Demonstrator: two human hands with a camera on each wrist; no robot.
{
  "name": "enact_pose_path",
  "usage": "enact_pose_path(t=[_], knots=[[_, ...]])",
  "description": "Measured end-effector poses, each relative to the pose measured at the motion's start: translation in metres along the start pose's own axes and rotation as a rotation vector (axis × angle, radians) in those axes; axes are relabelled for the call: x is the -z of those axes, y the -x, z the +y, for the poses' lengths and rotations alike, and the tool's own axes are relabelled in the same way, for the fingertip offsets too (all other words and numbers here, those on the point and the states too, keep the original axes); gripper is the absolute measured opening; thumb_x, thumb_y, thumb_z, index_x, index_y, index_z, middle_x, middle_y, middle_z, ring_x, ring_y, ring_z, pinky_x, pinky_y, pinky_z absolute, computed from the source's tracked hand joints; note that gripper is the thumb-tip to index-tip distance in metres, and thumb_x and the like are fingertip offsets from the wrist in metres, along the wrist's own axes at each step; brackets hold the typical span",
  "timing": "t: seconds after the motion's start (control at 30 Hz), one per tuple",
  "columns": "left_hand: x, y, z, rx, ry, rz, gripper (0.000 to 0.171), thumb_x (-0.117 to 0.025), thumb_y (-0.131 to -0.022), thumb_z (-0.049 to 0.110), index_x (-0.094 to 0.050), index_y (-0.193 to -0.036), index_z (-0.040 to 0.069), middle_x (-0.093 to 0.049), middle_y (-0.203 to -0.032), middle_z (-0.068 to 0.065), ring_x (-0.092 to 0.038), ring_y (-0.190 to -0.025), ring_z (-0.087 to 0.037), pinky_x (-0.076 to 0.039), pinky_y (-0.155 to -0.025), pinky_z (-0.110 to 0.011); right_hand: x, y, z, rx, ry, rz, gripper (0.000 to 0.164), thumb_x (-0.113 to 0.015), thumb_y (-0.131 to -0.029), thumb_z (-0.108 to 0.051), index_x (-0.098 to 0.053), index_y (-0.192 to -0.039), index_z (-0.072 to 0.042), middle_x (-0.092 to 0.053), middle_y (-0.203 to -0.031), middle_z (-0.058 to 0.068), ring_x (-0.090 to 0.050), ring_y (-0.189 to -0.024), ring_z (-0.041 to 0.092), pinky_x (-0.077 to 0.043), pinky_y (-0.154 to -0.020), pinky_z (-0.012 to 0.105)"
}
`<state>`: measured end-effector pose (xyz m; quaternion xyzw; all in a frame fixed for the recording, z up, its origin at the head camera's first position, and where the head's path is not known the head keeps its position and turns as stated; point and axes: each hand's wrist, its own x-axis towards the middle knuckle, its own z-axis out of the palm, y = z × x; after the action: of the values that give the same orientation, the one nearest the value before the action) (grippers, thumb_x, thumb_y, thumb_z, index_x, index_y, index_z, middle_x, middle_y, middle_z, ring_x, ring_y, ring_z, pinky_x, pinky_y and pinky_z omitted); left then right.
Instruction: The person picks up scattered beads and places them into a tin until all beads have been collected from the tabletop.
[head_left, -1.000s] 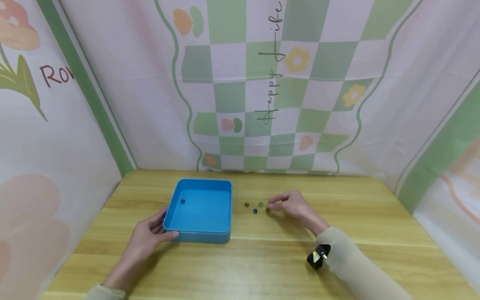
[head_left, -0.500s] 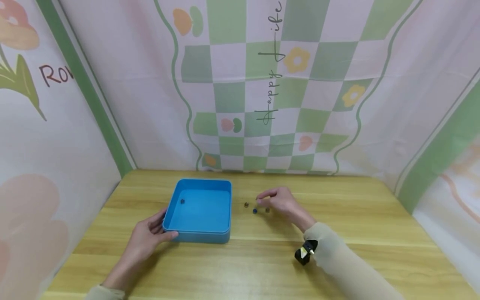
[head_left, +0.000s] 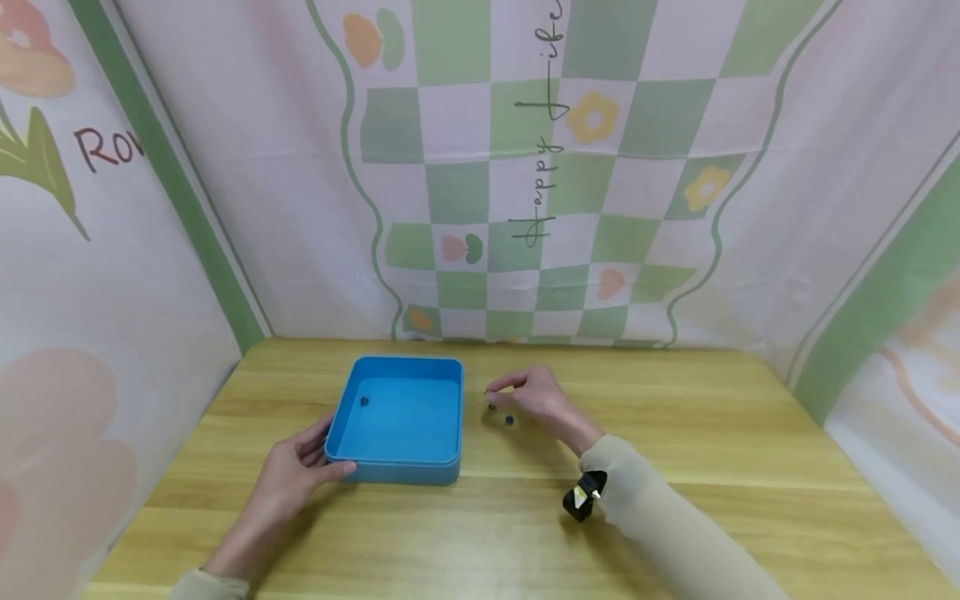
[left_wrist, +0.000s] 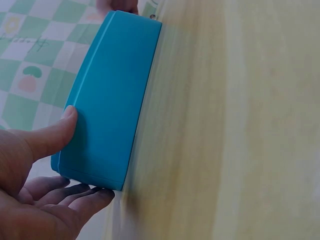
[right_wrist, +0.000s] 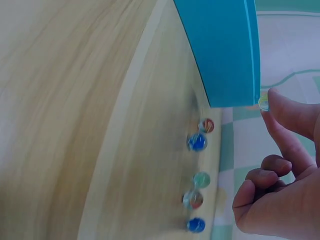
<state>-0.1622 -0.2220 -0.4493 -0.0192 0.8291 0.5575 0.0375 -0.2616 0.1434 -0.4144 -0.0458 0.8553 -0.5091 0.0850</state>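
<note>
A shallow blue square box (head_left: 397,473) sits on the wooden table, and one dark marble (head_left: 364,402) lies inside it. My left hand (head_left: 292,473) holds the box by its near left corner, with the thumb (left_wrist: 50,137) on the front wall and the fingers against the left side. Just right of the box, my right hand (head_left: 536,400) pinches a clear yellowish marble (right_wrist: 263,102) between thumb and index finger, above the table. Below it lie a reddish-brown marble (right_wrist: 206,125), a blue marble (right_wrist: 197,142), a green marble (right_wrist: 201,180) and others; the head view hides some behind the hand.
The wooden table (head_left: 480,542) meets a patterned curtain (head_left: 465,192) at its back edge. White patterned cloth (head_left: 75,292) hangs at the left side too. A small black device (head_left: 582,497) is fixed at the right sleeve.
My right hand has moved left over the marbles toward the box, carrying the pinched marble. The left hand and the box have stayed in place.
</note>
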Motion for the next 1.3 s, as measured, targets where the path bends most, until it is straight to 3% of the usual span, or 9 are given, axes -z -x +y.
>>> enact_pose_path(t=[0.27,0.4,0.77,1.07,1.3], knots=[[0.0,0.0,0.001,0.003,-0.02,-0.001,0.092,-0.088,-0.089,0.02,-0.036,-0.161,-0.001,-0.036,-0.163,-0.027,-0.046,-0.143,-0.043,-0.048,-0.109,-0.042,-0.016,-0.003,-0.02,0.029,0.054,-0.004,0.012,-0.085,-0.091,-0.018,-0.085,-0.101,-0.012,-0.073,-0.122,0.008,-0.061,-0.104,0.021,-0.054,-0.085,0.036],[0.0,0.0,0.001,0.003,-0.013,-0.002,0.092,-0.089,-0.089,0.02,-0.036,-0.161,-0.001,-0.036,-0.163,-0.027,-0.046,-0.143,-0.043,-0.048,-0.109,-0.041,-0.024,-0.003,-0.03,0.038,0.041,-0.011,0.012,-0.086,-0.091,-0.018,-0.085,-0.101,-0.011,-0.073,-0.123,0.008,-0.059,-0.102,0.021,-0.053,-0.081,0.033],[0.001,0.0,0.001,0.004,-0.001,-0.004,0.093,-0.089,-0.088,0.02,-0.036,-0.161,-0.001,-0.037,-0.162,-0.027,-0.047,-0.142,-0.043,-0.049,-0.109,-0.041,-0.044,-0.008,-0.046,0.09,0.023,-0.067,0.013,-0.085,-0.092,-0.021,-0.085,-0.101,-0.012,-0.074,-0.118,0.003,-0.06,-0.111,0.024,-0.052,-0.092,0.041],[0.001,-0.001,0.001,0.006,0.012,-0.004,0.093,-0.089,-0.087,0.018,-0.035,-0.161,-0.001,-0.036,-0.162,-0.027,-0.047,-0.143,-0.043,-0.048,-0.109,-0.04,-0.063,-0.015,-0.057,0.073,0.02,-0.076,0.012,-0.085,-0.092,-0.02,-0.085,-0.1,-0.012,-0.073,-0.122,0.005,-0.06,-0.121,0.028,-0.052,-0.105,0.048],[0.002,0.0,0.0,0.005,0.008,-0.001,0.093,-0.09,-0.088,0.019,-0.036,-0.161,-0.002,-0.037,-0.162,-0.028,-0.047,-0.143,-0.043,-0.048,-0.109,-0.04,-0.075,-0.018,-0.064,0.075,0.027,-0.074,0.01,-0.085,-0.092,-0.021,-0.085,-0.099,-0.013,-0.072,-0.126,0.007,-0.058,-0.126,0.03,-0.05,-0.107,0.051]])
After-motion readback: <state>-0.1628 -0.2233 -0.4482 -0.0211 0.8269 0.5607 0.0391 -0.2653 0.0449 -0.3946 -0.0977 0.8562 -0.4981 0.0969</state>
